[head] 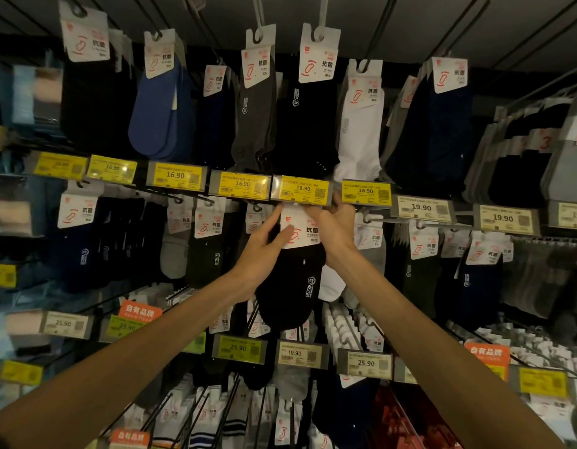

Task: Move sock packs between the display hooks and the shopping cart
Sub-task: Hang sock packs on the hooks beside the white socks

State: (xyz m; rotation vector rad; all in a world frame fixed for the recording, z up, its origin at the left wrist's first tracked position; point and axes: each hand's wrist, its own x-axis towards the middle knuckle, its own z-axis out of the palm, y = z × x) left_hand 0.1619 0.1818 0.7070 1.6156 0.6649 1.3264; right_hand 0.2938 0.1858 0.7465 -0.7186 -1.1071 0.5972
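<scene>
A black sock pack [290,283] with a white header card hangs in front of the second row of display hooks, its card top just under a yellow 16.90 price tag [301,190]. My left hand [264,251] holds the pack from the left, thumb across the white card. My right hand [334,223] grips the card's upper right edge close to the tag. The hook behind the card is hidden by my hands. No shopping cart shows in this view.
Rows of hanging sock packs fill the wall: black [308,118], white [361,124], blue [160,115] and grey [256,108] ones above. Price tag rails run across each row. Long metal hook arms [345,332] stick out toward me lower down.
</scene>
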